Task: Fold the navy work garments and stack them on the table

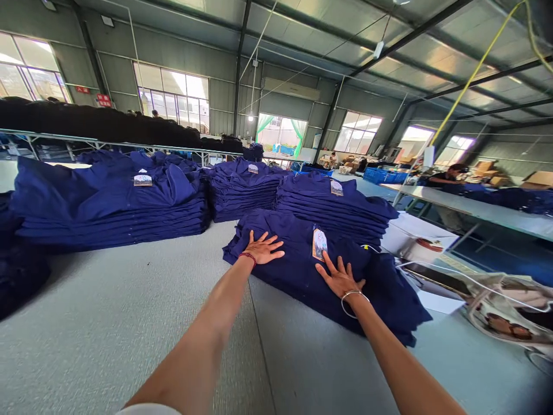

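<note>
Both my hands lie on a navy blue folded garment (298,276) on the table, on top of a low pile. My left hand (264,251), with a red bead bracelet on its wrist, rests flat near the garment's left end with fingers spread. My right hand (341,281), wearing a silver bangle, presses on the middle with its fingers apart, just below a printed hang tag (319,243). One fingertip reaches the tag's lower edge. Neither hand grips anything. Behind the garment stands a tall stack of navy garments (330,202) with a tag on top.
More navy garment stacks (116,207) stand to the left, and another stack (244,187) at the back. At right are a white box (417,233) and a beige bag (505,305). A co-worker (451,176) is by another table (466,204). Bare grey tabletop (129,323) shows in front.
</note>
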`<state>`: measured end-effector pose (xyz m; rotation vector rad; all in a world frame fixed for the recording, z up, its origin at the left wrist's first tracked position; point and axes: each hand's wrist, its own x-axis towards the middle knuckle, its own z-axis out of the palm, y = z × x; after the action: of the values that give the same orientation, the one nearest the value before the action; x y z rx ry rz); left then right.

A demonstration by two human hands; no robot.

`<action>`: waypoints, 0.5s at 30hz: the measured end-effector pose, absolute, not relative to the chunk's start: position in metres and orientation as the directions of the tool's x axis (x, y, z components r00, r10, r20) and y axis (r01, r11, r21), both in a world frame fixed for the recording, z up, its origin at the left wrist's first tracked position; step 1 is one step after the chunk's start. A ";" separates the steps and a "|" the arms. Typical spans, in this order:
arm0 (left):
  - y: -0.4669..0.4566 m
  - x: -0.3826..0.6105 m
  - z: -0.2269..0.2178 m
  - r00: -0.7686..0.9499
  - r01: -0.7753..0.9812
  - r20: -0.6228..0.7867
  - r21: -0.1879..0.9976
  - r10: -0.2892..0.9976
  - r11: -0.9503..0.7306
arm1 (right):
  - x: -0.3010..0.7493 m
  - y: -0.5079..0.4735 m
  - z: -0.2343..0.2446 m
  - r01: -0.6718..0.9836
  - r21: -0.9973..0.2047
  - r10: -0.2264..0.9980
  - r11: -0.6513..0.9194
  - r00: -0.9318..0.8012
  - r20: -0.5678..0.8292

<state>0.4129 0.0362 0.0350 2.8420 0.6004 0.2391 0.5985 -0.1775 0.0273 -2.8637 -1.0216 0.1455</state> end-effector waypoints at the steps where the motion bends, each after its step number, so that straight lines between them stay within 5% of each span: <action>1: 0.036 0.414 0.033 0.903 0.376 0.115 0.261 0.415 -0.889 | 0.599 -0.177 0.026 0.624 -0.116 0.632 -0.773 0.772 -0.059; 10: 0.000 0.411 0.032 0.773 0.586 0.309 -0.011 0.554 -0.810 | 0.584 -0.175 0.035 0.596 0.050 0.591 -0.802 0.802 -0.082; 15: -0.001 0.317 0.024 0.785 0.571 0.325 -0.048 0.528 -0.820 | 0.553 -0.167 0.052 0.634 0.191 0.661 -0.749 0.735 0.151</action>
<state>0.3167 -0.0007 0.0244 3.1029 0.9603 0.4942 0.5530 -0.1667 0.0520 -3.0436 -1.1411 -0.3447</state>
